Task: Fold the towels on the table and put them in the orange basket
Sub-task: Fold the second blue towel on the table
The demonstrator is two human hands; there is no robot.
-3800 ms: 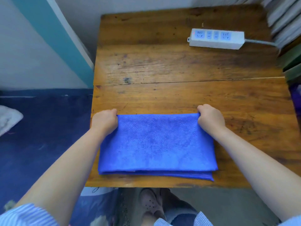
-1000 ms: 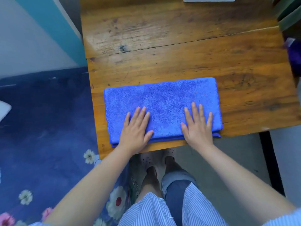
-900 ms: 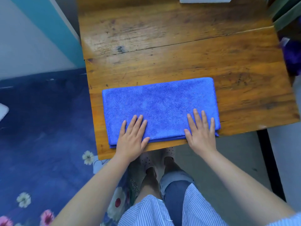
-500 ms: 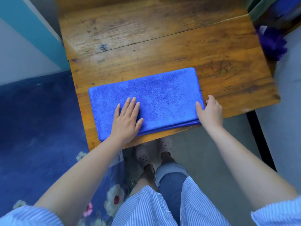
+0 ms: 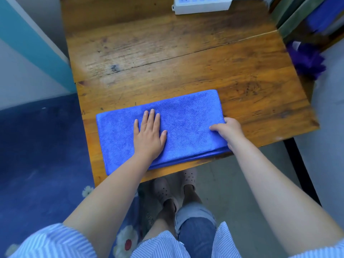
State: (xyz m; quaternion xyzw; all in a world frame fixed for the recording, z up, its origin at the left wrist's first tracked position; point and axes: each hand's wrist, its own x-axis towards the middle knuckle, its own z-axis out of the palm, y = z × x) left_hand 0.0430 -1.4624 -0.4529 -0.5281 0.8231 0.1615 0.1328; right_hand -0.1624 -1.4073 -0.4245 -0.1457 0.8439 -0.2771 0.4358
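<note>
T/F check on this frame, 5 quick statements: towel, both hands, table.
1. The left hand lies flat on the blue towel. True.
2. The right hand hovers clear of the towel. False: it grips the towel's right end.
3. The towel is spread out in a single layer. False: stacked folded layers show along its near edge.
4. A white power strip sits at the far edge of the wooden table. True.
5. The towel is in an orange basket. False: it lies on the table; no basket is in view.
</note>
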